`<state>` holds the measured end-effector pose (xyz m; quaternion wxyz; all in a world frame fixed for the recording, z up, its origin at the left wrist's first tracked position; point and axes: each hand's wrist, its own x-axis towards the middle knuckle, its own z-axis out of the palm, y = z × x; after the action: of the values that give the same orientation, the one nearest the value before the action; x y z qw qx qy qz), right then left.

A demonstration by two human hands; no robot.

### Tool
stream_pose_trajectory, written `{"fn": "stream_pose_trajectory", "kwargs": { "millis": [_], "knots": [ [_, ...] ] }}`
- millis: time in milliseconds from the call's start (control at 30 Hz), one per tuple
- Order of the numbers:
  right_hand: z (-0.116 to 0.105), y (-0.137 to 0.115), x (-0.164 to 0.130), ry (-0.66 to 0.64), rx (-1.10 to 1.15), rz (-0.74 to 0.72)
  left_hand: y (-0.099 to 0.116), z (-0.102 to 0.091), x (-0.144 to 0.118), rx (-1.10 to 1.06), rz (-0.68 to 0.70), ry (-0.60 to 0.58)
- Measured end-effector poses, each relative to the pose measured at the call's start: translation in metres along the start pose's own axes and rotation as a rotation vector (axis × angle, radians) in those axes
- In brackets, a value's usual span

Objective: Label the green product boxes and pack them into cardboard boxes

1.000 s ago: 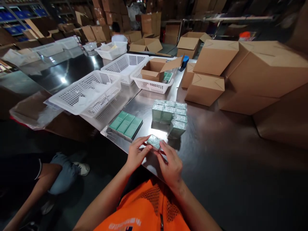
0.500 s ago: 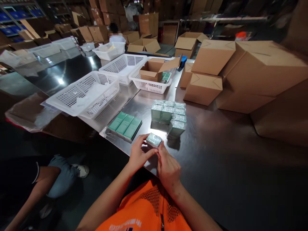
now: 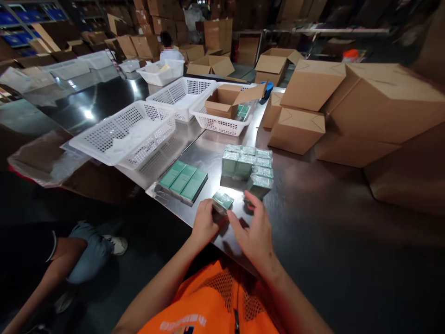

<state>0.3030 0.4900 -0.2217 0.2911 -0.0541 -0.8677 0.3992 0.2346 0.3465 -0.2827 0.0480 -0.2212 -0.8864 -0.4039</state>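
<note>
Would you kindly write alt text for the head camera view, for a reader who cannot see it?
A person's left hand grips a small green box at the edge of a steel table, while the right hand hovers open beside it. Behind stand a cluster of wrapped green boxes, three flat green cartons, white perforated baskets and brown cardboard boxes.

Small green box (image 3: 223, 201) in my view: pale mint carton under glossy clear wrap, top face catching light. Stands on steel table near its front edge, turned slightly askew. Just in front of cluster of same green boxes (image 3: 248, 166); flat green packs (image 3: 184, 178) lie to its left.
</note>
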Motion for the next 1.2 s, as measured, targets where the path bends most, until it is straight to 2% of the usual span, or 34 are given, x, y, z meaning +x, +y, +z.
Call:
{"fn": "stream_pose_trajectory", "kwargs": {
  "millis": [100, 167, 233, 333, 400, 467, 533, 567, 667, 733, 767, 833, 900, 1000, 1100, 1200],
  "knots": [
    [0.003, -0.006, 0.025, -0.161, 0.013, -0.045, -0.003, -0.006, -0.005, -0.001, 0.046, -0.005],
    [0.007, -0.011, 0.033, -0.201, 0.045, -0.092, -0.005, -0.016, -0.01, -0.006, 0.096, -0.013],
    [0.012, -0.016, 0.037, -0.157, 0.091, -0.069, -0.007, -0.029, -0.017, -0.018, 0.144, -0.019],
    [0.021, -0.018, 0.042, -0.048, 0.167, 0.091, -0.005, -0.052, -0.035, -0.014, 0.224, 0.043],
    [0.031, -0.015, 0.049, -0.007, 0.208, 0.193, -0.001, -0.066, -0.05, -0.007, 0.332, 0.105],
    [0.042, -0.007, 0.058, -0.009, 0.244, 0.246, 0.001, -0.077, -0.068, -0.07, 0.424, 0.11],
    [0.054, 0.003, 0.066, -0.05, 0.244, 0.255, 0.0, -0.084, -0.085, -0.22, 0.384, 0.045],
    [0.059, 0.009, 0.069, -0.071, 0.23, 0.249, -0.003, -0.086, -0.092, -0.303, 0.308, 0.016],
    [0.076, 0.023, 0.071, -0.115, 0.165, 0.234, -0.015, -0.089, -0.103, -0.497, -0.088, 0.028],
    [0.085, 0.03, 0.071, -0.122, 0.128, 0.232, -0.022, -0.09, -0.102, -0.52, -0.331, 0.076],
    [0.089, 0.032, 0.07, -0.124, 0.107, 0.228, -0.025, -0.091, -0.1, -0.481, -0.393, 0.088],
    [0.095, 0.032, 0.066, -0.124, 0.062, 0.215, -0.028, -0.093, -0.093, -0.304, -0.377, 0.094],
    [0.096, 0.029, 0.06, -0.132, 0.001, 0.169, -0.028, -0.094, -0.087, -0.076, -0.269, 0.085],
    [0.094, 0.02, 0.045, -0.265, -0.104, 0.017, -0.029, -0.094, -0.077, 0.176, -0.125, 0.098],
    [0.094, 0.012, 0.031, -0.434, -0.166, -0.116, -0.033, -0.089, -0.072, 0.198, -0.019, 0.143],
    [0.1, 0.006, 0.024, -0.416, -0.218, -0.164, -0.035, -0.083, -0.072, 0.068, -0.027, 0.135]
  ]
}}
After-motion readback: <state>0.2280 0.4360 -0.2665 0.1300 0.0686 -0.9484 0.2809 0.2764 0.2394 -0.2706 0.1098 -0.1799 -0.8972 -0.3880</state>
